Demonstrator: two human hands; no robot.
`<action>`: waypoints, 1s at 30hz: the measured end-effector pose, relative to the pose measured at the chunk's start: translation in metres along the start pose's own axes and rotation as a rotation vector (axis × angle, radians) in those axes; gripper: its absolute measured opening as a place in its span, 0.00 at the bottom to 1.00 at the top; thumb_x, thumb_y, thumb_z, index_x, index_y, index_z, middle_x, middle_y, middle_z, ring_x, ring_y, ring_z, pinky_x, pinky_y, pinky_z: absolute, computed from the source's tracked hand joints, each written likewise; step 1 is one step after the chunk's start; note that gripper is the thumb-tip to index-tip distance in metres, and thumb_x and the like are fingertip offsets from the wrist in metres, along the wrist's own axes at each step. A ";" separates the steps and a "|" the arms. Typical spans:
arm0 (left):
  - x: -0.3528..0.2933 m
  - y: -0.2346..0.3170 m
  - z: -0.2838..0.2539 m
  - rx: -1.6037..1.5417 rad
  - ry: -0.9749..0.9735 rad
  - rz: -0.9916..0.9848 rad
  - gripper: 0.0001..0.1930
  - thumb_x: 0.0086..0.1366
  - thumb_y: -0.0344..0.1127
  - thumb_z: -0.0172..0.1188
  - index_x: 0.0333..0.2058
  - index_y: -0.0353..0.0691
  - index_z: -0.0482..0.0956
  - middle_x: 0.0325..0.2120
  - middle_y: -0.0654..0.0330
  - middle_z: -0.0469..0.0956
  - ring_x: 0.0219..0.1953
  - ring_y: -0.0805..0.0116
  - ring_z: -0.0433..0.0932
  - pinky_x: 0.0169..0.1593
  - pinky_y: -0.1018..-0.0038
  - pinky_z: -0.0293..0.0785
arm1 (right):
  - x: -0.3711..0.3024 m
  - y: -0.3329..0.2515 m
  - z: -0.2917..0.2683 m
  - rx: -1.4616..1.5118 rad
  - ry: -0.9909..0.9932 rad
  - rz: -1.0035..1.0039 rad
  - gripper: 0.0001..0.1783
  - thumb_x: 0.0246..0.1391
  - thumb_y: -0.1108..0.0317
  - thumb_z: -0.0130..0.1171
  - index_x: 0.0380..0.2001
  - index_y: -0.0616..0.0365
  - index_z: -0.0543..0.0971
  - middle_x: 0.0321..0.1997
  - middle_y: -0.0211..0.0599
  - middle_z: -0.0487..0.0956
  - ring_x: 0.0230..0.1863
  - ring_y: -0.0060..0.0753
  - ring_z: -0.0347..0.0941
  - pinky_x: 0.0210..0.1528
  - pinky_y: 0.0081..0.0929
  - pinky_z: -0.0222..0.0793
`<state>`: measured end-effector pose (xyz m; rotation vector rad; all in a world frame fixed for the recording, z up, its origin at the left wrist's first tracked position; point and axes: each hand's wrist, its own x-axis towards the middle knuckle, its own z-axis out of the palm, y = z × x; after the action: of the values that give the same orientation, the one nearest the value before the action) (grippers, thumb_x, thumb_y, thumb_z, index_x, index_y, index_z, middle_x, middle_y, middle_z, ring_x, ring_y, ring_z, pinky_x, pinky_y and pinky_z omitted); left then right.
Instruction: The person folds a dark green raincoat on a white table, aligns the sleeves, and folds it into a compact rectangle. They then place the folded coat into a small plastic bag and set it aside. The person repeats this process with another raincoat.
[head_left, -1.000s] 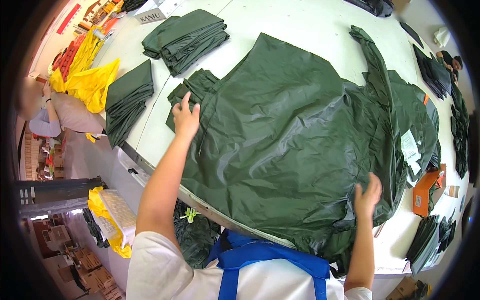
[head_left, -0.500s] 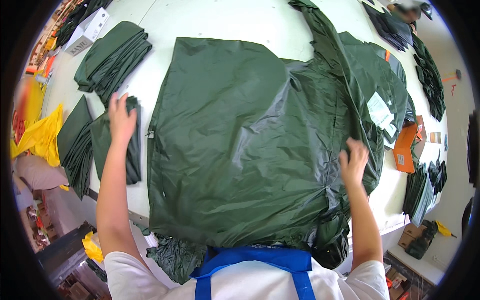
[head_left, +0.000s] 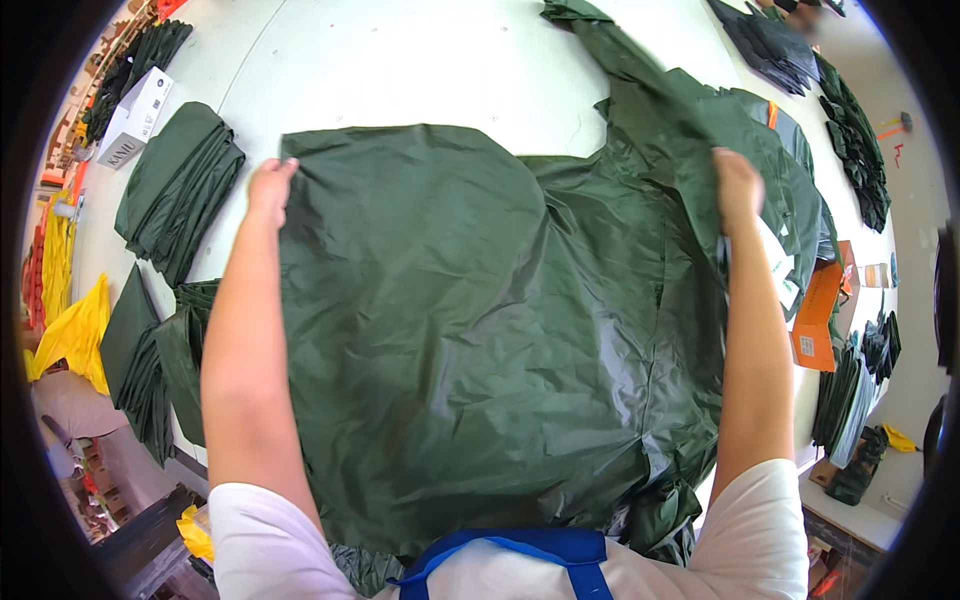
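A dark green, shiny raincoat (head_left: 430,290) lies spread over the white table in front of me, wrinkled across its middle. Its long sleeve (head_left: 645,85) runs up toward the far side. My left hand (head_left: 270,194) is closed on the coat's far left corner, thumb against the edge. On the right, my right hand (head_left: 739,190) has its fingers curled at the coat's right side, by the base of the sleeve; it is slightly blurred. The coat's near edge reaches my blue apron (head_left: 510,542).
Folded green garments (head_left: 180,185) lie left on the white table (head_left: 390,65), near a white box (head_left: 136,115). More green garments (head_left: 795,175) are piled right, beside an orange box (head_left: 818,310). Yellow cloth (head_left: 78,335) hangs at the left edge.
My left hand has left the folded garments and closed on the raincoat's far left corner. My right hand has moved farther away along the coat's right side. The coat sits closer to me.
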<state>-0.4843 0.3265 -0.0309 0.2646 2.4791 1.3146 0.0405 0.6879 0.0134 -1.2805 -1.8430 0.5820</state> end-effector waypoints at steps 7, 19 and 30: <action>0.014 0.018 -0.018 0.162 0.098 0.018 0.29 0.63 0.39 0.59 0.60 0.35 0.63 0.56 0.48 0.67 0.58 0.54 0.67 0.58 0.65 0.64 | 0.017 0.040 -0.050 -0.391 0.168 0.078 0.22 0.60 0.56 0.54 0.48 0.64 0.74 0.45 0.52 0.77 0.48 0.51 0.71 0.50 0.39 0.66; -0.359 -0.132 -0.101 1.051 -0.469 0.674 0.35 0.63 0.55 0.49 0.66 0.48 0.55 0.69 0.47 0.42 0.69 0.38 0.39 0.67 0.42 0.36 | -0.357 0.005 -0.263 -0.638 -0.428 0.405 0.34 0.46 0.66 0.66 0.57 0.58 0.66 0.59 0.54 0.65 0.61 0.55 0.58 0.63 0.46 0.54; -0.348 -0.152 -0.118 1.061 -0.347 0.807 0.35 0.62 0.51 0.53 0.66 0.50 0.55 0.69 0.52 0.44 0.70 0.44 0.41 0.68 0.46 0.37 | -0.150 0.073 -0.210 0.082 -0.305 0.728 0.27 0.57 0.45 0.54 0.49 0.57 0.77 0.45 0.37 0.79 0.45 0.32 0.74 0.49 0.25 0.66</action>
<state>-0.2058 0.0433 -0.0272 1.6705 2.5498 -0.0754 0.2778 0.5629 0.0273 -1.8878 -1.5181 1.2814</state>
